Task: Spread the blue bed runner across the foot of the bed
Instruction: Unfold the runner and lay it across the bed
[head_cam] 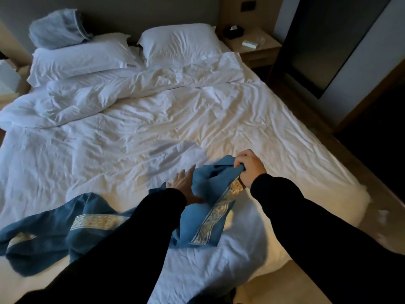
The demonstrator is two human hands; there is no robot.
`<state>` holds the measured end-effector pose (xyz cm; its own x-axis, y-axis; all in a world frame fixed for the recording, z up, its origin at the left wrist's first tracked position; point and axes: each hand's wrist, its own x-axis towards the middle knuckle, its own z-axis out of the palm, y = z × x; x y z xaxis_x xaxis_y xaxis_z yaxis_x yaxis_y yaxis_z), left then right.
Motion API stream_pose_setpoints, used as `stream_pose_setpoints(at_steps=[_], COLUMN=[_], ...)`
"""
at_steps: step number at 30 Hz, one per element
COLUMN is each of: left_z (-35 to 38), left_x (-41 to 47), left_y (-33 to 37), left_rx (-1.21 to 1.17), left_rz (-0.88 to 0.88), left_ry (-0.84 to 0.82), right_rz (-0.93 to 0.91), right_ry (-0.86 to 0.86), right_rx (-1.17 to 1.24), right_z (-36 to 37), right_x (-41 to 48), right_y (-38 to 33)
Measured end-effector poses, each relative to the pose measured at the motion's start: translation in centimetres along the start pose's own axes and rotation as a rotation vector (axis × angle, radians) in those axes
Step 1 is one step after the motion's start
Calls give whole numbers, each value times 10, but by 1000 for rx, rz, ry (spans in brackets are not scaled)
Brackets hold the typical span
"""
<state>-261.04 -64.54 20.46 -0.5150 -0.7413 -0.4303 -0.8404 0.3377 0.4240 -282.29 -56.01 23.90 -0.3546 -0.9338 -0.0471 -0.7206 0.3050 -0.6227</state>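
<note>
The blue bed runner [54, 233] with a gold patterned band lies crumpled near the foot of the white bed [153, 132], running from the left edge toward the middle. My right hand [249, 167] is closed on a bunched end of the runner and lifts it off the duvet. My left hand [184, 185] lies flat with fingers spread, pressed against the blue cloth just left of that raised end. Both arms are in black sleeves, and the left sleeve hides part of the runner.
Two white pillows [179, 42] lie at the head, with a blue-grey cushion [59, 29] on the left one. A wooden nightstand [254, 47] stands at the right of the headboard. A dark mirror panel [328, 40] lines the right wall. Floor runs along the bed's right side.
</note>
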Motion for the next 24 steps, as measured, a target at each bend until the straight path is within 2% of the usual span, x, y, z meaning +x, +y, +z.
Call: stream_pose_setpoints(at_steps=[3, 7, 9, 11, 13, 15, 17, 20, 22, 24], left_z=[8, 21, 23, 20, 13, 10, 18, 39, 52, 51], left_x=[12, 17, 18, 23, 31, 47, 67, 90, 105, 105], left_y=[27, 64, 83, 101, 113, 112, 110, 103, 94, 99], left_rx=[18, -123, -294, -649, -1065, -1291, -1327, -1066, -944, -873], left_rz=[63, 183, 160, -2, -310, -473, -489, -432, -432, -437], left_ry=[-182, -132, -143, -190, -262, -354, -357, -215, -162, -113], right_rz=[70, 125, 152, 178, 175, 85, -118, -373, -393, -203], right_ry=[114, 172, 158, 150, 160, 173, 148, 44, -27, -78], right_rx=[113, 214, 222, 229, 237, 258, 265, 231, 289, 511], right_z=[-11, -25, -27, -27, -23, -15, -5, 8, 6, -2], right_x=[4, 11, 13, 12, 7, -4, -16, -22, -13, 4], right_y=[13, 22, 29, 38, 46, 45, 39, 37, 46, 55])
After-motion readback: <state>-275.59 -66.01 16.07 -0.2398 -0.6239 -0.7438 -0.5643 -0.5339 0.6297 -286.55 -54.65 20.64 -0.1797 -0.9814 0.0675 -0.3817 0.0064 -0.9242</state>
